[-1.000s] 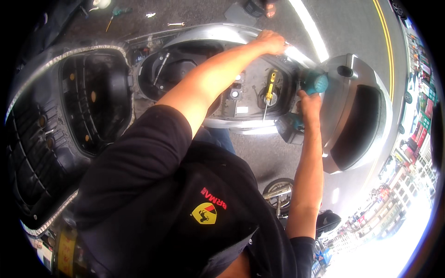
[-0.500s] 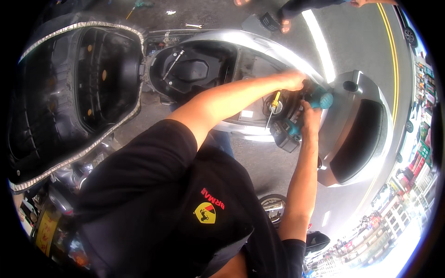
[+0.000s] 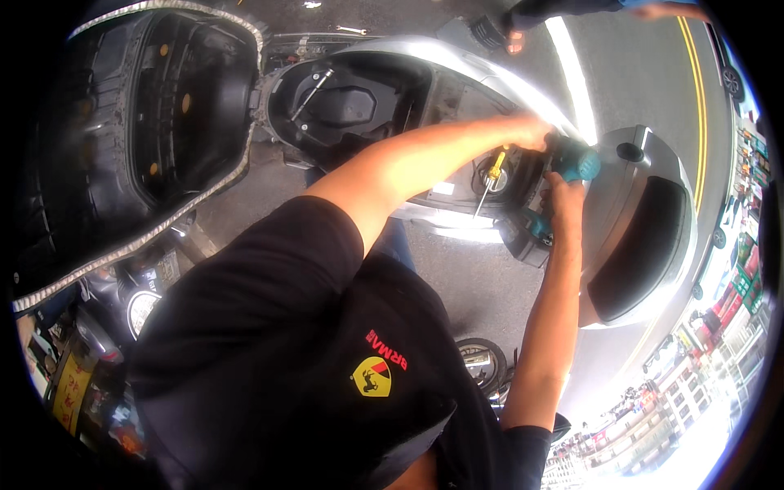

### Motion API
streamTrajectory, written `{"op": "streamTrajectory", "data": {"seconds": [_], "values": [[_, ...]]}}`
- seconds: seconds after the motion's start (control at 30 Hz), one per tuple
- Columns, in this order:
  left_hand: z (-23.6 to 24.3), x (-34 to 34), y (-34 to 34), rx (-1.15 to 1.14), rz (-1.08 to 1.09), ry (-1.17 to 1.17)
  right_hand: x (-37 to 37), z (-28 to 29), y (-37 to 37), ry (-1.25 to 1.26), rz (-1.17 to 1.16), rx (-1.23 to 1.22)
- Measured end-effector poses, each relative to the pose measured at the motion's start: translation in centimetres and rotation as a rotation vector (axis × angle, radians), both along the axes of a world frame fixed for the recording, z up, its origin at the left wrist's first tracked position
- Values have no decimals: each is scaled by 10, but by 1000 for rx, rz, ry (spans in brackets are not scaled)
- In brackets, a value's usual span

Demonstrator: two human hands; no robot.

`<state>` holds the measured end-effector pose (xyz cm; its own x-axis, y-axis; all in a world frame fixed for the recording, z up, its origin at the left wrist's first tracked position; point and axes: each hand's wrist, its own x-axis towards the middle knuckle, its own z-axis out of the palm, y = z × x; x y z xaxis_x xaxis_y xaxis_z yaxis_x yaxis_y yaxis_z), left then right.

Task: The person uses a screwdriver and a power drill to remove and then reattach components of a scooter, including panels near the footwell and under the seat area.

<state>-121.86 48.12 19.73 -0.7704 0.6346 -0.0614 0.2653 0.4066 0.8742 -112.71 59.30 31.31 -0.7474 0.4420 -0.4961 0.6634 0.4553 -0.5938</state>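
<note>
My right hand (image 3: 563, 196) is closed around the handle of a teal and black cordless power drill (image 3: 581, 162). Its battery end hangs below, toward me. My left hand (image 3: 529, 131) reaches across to the drill's nose; its fingers are partly hidden, and I cannot tell what they grip. Both hands are over the tail of a silver scooter (image 3: 416, 51). Beside the drill, a yellow-handled screwdriver (image 3: 495, 170) lies across the round fuel filler area (image 3: 498, 181). A long metal wrench (image 3: 314, 93) rests in the scooter's black storage bin (image 3: 351, 104).
The raised black seat underside (image 3: 196, 106) fills the left. A silver panel with a dark inset (image 3: 641, 245) stands to the right. A spanner (image 3: 351, 30) lies on the ground beyond the scooter. Another person's foot (image 3: 514, 42) shows at the top. A wheel (image 3: 480, 363) is below.
The view has shifted, so the scooter and tools sit differently in the picture. Both hands stay at the drill over the scooter's tail. The other person's arm has moved.
</note>
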Motion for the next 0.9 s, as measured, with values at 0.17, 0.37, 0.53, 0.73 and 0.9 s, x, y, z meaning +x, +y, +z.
{"op": "streamTrajectory", "data": {"seconds": [0.17,0.37,0.53,0.73,0.9], "values": [[9,19,22,103,176,4,19,-10,0,162,15,3],[53,59,-34,422,208,392,73,57,-30,190,10,-325],[19,127,-167,139,375,180,128,45,-57,43,74,-456],[-167,142,-341,-363,1119,-411,159,11,-88,-20,218,-519],[-263,113,-397,-646,1057,-710,178,-26,-101,-228,477,-374]]}}
